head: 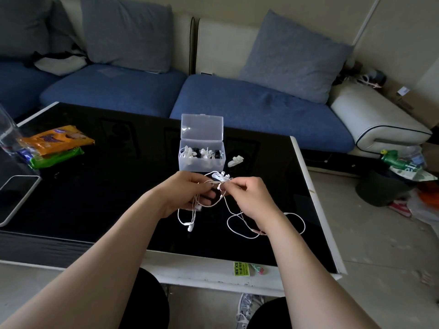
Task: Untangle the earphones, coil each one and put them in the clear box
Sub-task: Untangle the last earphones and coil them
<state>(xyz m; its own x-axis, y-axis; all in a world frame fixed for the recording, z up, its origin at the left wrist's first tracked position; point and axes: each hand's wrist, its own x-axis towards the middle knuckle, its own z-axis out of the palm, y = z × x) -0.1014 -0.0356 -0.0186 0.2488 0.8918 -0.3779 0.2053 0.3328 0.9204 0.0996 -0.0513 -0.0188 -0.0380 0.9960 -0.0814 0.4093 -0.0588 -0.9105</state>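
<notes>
In the head view, both hands meet at the middle of the frame, just in front of the clear box (201,156). The left hand (187,193) is closed around a bunch of white earphone cords (209,203), and the right hand (251,198) pinches the same tangle at its fingertips, so the knot itself is mostly hidden between the fingers. How many earphones are in the tangle cannot be made out. Loose loops trail down onto the table (95,198), one ending in earbuds (190,226) below the left hand, another curling out from under the right wrist. The box stands with its lid raised, and its contents show only as blurred white and black shapes through the wall. A small white piece (235,161) lies just right of the box; what it is stays unclear. The table is glossy black with a white edge. A phone (16,198) is cut off at the left edge, near some snack packets (57,143). A blue sofa (237,108) with cushions fills the upper frame, and clutter sits on the floor at right.
</notes>
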